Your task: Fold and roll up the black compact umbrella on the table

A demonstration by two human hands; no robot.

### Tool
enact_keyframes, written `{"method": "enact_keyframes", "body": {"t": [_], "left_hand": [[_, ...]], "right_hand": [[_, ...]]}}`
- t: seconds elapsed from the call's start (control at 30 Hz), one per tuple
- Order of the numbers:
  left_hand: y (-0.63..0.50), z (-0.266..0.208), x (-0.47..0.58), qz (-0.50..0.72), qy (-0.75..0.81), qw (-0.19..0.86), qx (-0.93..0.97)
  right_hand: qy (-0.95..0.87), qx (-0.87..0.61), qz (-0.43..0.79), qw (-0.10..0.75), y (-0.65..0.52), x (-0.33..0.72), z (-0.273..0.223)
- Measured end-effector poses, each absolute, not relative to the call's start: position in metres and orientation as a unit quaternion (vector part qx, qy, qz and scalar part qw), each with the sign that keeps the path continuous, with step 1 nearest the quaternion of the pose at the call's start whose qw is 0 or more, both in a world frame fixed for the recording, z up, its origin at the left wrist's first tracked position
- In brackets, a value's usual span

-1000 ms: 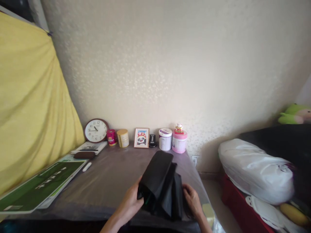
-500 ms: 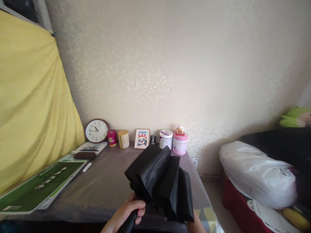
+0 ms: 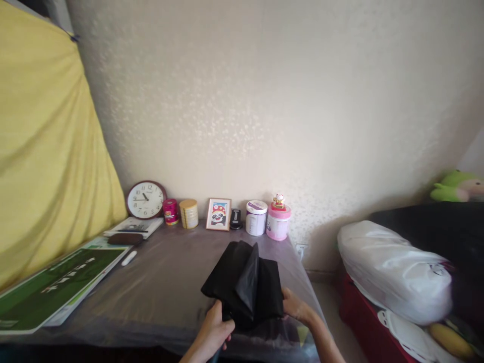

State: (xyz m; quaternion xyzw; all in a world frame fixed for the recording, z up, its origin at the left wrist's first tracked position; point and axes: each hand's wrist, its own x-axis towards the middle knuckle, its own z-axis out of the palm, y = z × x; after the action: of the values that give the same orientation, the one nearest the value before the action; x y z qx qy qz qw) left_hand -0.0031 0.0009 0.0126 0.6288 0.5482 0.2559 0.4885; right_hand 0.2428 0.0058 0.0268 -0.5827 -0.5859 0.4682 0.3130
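A black folding umbrella (image 3: 244, 285), its canopy collapsed into loose, uneven folds, is held over the near part of the table. My left hand (image 3: 216, 325) is closed around its dark handle, below the canopy's left side. At the canopy's right edge, my right hand (image 3: 295, 305) pinches the fabric, its fingertips partly hidden behind the cloth. The folds hide the umbrella's shaft.
Along the wall stand a clock (image 3: 146, 200), a magenta tin (image 3: 170, 212), a yellow-lidded jar (image 3: 189, 214), a panda picture (image 3: 218, 215) and two tubs (image 3: 256, 218). A green board (image 3: 56, 287) lies left. A white bag (image 3: 393, 267) rests right of the table.
The umbrella has come lower and its folds sit closer together. My right hand, mostly hidden behind the canopy before, now shows at its right edge. My left hand has shifted right.
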Motion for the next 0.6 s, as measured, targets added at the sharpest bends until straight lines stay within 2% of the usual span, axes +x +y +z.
{"method": "enact_keyframes", "body": {"t": [0.17, 0.37, 0.47, 0.6], "left_hand": [[0.002, 0.006, 0.007, 0.221, 0.58, 0.356, 0.699], [-0.006, 0.008, 0.014, 0.152, 0.589, 0.245, 0.755], [-0.007, 0.011, 0.005, 0.138, 0.573, 0.243, 0.771], [-0.005, 0.006, -0.006, 0.185, 0.533, 0.286, 0.775]], "right_hand": [[-0.572, -0.634, 0.462, 0.241, -0.011, 0.27, 0.02], [-0.547, -0.67, 0.415, 0.282, -0.035, 0.297, 0.001], [-0.582, -0.705, 0.274, 0.3, -0.037, 0.303, 0.01], [-0.597, -0.703, 0.068, 0.381, -0.025, 0.289, 0.039]]}}
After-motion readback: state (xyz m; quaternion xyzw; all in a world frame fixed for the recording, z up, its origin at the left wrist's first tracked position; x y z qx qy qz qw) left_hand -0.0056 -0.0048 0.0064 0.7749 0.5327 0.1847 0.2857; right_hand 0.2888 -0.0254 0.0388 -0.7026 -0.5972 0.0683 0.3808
